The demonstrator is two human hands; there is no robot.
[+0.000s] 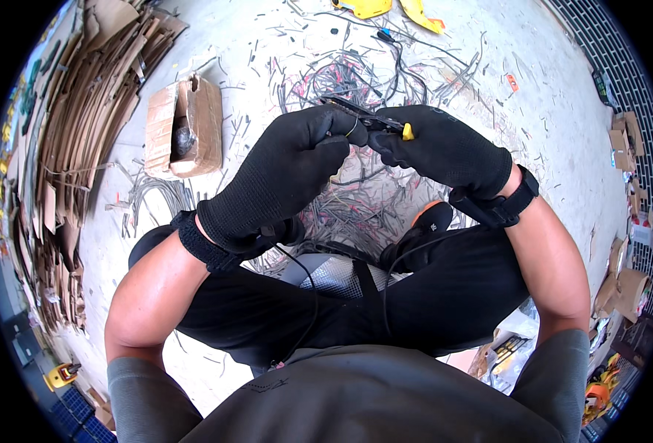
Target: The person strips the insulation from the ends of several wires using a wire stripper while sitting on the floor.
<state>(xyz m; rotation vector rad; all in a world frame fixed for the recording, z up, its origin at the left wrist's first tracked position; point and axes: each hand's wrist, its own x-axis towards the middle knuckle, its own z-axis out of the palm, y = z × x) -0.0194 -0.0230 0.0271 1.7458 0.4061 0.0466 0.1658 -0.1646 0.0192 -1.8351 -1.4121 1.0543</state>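
Note:
In front of me, both hands are raised over the floor in black knit gloves. My right hand is closed around a dark hand tool with a yellow part by the fingers; it looks like a cutter or stripper, but its exact kind is unclear. The tool's dark end reaches over the fingertips of my left hand. A thin yellowish wire is pinched in my left hand, and part of it is hidden by the glove. Beneath the hands lies a spread of cut grey and red cable pieces.
An opened cardboard box stands at left, beside stacked flattened cardboard. A coil of grey cable lies below the box. Black cables with a blue connector and yellow plastic parts are ahead. Cartons line the right wall.

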